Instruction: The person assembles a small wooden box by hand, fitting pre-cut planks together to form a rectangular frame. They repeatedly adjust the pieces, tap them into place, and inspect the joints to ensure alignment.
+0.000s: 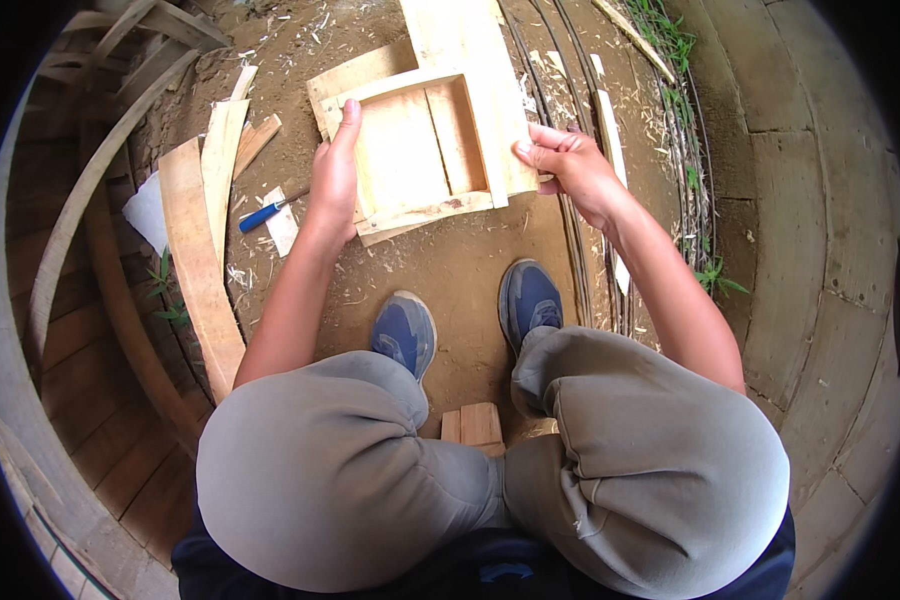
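A shallow square wooden box (425,211) of pale wood with a raised rim is out in front of me, above the ground. My left hand (338,165) grips its left side, the thumb lying over the rim and the fingers hidden behind. A pale wooden board (460,35) runs along the box's right side and past its far edge. At that board's right edge, my right hand (575,170) is closed with thumb and fingers pinched together; part of what they press on is hidden. Another flat piece of wood (375,68) shows behind the box's far left corner.
A blue-handled screwdriver (262,215) lies left of my left forearm, near several wood strips (195,220). Dark cables or rods (575,240) run along the right, beside a plank surface (780,200). Wood shavings litter the dirt. Small wooden blocks (472,425) sit between my feet.
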The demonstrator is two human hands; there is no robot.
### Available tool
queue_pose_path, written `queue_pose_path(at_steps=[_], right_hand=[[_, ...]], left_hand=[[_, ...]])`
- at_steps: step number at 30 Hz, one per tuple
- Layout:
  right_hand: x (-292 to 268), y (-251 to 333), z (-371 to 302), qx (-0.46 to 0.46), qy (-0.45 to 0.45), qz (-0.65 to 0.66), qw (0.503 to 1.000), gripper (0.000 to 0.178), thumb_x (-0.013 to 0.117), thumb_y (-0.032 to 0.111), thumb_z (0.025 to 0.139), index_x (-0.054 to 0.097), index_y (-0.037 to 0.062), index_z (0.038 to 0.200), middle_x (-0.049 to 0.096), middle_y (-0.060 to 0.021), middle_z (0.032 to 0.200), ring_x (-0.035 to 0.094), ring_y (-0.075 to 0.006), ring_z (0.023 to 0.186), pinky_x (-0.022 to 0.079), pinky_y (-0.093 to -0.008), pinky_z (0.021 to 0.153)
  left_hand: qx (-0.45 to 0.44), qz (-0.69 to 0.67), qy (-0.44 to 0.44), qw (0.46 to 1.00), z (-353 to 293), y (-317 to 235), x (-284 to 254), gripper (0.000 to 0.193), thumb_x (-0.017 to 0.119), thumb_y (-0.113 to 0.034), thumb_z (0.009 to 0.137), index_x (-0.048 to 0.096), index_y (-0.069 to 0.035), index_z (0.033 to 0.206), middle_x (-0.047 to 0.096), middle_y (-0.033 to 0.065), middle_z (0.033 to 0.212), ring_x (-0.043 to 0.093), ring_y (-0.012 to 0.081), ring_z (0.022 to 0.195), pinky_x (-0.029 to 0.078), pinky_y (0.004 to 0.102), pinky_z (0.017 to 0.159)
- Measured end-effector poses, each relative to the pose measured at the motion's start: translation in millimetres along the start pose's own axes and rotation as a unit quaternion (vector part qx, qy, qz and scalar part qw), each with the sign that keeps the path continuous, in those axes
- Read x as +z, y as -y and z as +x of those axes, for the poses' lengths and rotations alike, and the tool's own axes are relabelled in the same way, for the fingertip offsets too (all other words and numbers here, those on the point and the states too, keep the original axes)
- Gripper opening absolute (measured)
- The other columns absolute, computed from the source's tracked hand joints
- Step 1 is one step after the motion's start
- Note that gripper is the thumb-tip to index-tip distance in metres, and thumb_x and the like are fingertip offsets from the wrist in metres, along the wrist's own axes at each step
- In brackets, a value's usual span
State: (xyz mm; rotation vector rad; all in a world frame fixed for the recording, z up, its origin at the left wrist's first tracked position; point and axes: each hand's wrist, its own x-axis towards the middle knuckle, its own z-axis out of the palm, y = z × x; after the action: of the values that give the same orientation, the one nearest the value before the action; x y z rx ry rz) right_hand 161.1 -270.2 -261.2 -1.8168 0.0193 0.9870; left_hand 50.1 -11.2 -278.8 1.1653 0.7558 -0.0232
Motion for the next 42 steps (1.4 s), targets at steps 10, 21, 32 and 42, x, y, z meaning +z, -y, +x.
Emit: queue_pose_path(at_steps=[10,21,32,42], right_hand=[[-0.6,3.5,-7.0,-0.009,0.029,0.011,0.999,0.045,0.067,0.023,0.101,0.059,0.0103,0.143,0.073,0.0034,0.117,0.065,-0.0029,0.098,0.051,-0.0219,0.069],[-3.9,2.1,-7.1,-0.027,0.028,-0.001,0.999,0.046,0.071,0.021,0.097,0.062,0.0043,0.138,0.073,-0.0045,0.12,0.067,-0.0056,0.096,0.053,-0.0216,0.067],[-9.8,3.2,-11.2,-0.055,0.047,-0.007,0.997,0.032,0.071,0.019,0.097,0.072,0.0103,0.128,0.075,0.0045,0.104,0.064,0.0002,0.084,0.051,-0.0186,0.062],[-7.8,-11.2,-16.9,-0.058,0.049,0.043,0.996,0.023,0.073,0.021,0.096,0.076,0.0066,0.113,0.074,0.0018,0.1,0.061,-0.0035,0.083,0.051,-0.0227,0.062]], left_hand=[[-0.015,-0.01,0.002,1.0,-3.1,-2.8,1.7,0.078,0.048,-0.059,0.104,0.058,0.013,0.129,0.069,0.0239,0.119,0.071,0.0264,0.108,0.059,0.0367,0.093],[-0.012,-0.052,0.02,0.998,-5.9,-8.4,6.6,0.072,0.048,-0.055,0.104,0.056,0.01,0.134,0.069,0.0222,0.122,0.071,0.0247,0.109,0.059,0.0353,0.093],[-0.024,-0.007,-0.02,0.999,-17.1,-19.6,17.8,0.068,0.05,-0.051,0.104,0.055,0.008,0.136,0.068,0.0215,0.125,0.07,0.0247,0.111,0.057,0.0353,0.095],[-0.049,-0.017,-0.002,0.999,-15.4,-13.8,14.0,0.069,0.049,-0.049,0.106,0.048,0.008,0.145,0.061,0.0233,0.138,0.064,0.0274,0.123,0.053,0.0371,0.102]])
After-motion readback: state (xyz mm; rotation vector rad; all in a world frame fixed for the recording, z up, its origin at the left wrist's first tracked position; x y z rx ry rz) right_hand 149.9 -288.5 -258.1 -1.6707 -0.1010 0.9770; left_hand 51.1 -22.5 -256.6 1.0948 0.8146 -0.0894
